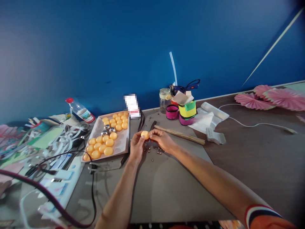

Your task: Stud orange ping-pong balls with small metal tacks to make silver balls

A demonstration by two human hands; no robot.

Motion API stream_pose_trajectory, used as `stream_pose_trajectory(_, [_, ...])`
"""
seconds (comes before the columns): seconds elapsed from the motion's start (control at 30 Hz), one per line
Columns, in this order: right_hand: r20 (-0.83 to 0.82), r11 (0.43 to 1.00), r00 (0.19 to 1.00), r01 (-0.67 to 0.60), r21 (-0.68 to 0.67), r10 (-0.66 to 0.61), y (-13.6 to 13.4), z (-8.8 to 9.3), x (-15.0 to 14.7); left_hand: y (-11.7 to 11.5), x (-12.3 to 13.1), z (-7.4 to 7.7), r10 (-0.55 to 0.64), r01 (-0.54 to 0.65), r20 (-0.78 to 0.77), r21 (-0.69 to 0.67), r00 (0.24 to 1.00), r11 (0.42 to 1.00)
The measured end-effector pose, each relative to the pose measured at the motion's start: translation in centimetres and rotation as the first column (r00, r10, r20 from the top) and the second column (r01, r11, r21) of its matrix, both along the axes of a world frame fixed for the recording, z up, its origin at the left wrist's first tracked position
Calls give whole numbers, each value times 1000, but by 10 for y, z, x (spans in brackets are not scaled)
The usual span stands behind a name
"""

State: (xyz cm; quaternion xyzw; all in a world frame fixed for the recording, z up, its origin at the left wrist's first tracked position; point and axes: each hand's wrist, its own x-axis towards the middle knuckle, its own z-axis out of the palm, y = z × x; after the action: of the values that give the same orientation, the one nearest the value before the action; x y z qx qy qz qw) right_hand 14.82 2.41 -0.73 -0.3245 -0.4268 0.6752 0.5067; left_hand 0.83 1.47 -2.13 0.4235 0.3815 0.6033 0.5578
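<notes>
Both my hands meet over the grey mat (pixel 166 181), pinching one small orange ball (pixel 145 134) between them. My left hand (pixel 136 147) grips it from the left with curled fingers. My right hand (pixel 161 140) holds its right side with fingertips. Small dark beads (pixel 156 150) lie scattered on the mat just under my hands. To the left, a pale tray (pixel 121 144) carries several more orange balls (pixel 102 147) and a few silvery ones (pixel 107 129).
A wooden stick (pixel 181 135) lies behind my hands. Further back stand a glass jar (pixel 165 99), coloured tape rolls (pixel 187 114) and a plastic bottle (pixel 80 111). Cables and paper clutter (pixel 47 152) fill the left side. Pink paper fans (pixel 271 97) lie far right, with a white cable (pixel 257 124).
</notes>
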Motion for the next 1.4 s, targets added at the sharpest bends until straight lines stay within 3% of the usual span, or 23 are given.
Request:
stream_pose_trajectory(0.43, [-51, 996, 998, -50, -73, 46, -1, 5, 0, 0, 0, 0, 30, -30, -18, 13, 999, 999])
stream_pose_trajectory(0.77, [35, 999, 999, -30, -37, 31, -1, 4, 3, -2, -1, -1, 113, -98, -173, 92, 978, 991])
stream_pose_trajectory(1.0, [116, 999, 992, 43, 7, -43, -2, 1, 0, -8, -1, 8, 172, -119, -376, 160, 911, 980])
stream_pose_trajectory(1.13, [87, 997, 995, 61, -44, -57, -1, -2, -1, -9, 0, 10, 173, -102, -422, 186, 890, 977])
stream_pose_trajectory(1.2, [61, 997, 998, 33, -68, -29, 1, -1, 0, -8, 2, 10, 130, -80, -358, 153, 924, 985])
stream_pose_trajectory(1.3, [51, 1000, 999, -9, 5, 9, 3, 7, 5, -5, 3, 10, 22, -18, -94, 39, 995, 999])
stream_pose_trajectory(1.4, [292, 978, 953, 12, 209, -75, 5, 15, 17, -3, 1, 11, -12, 17, 114, -42, 993, 999])
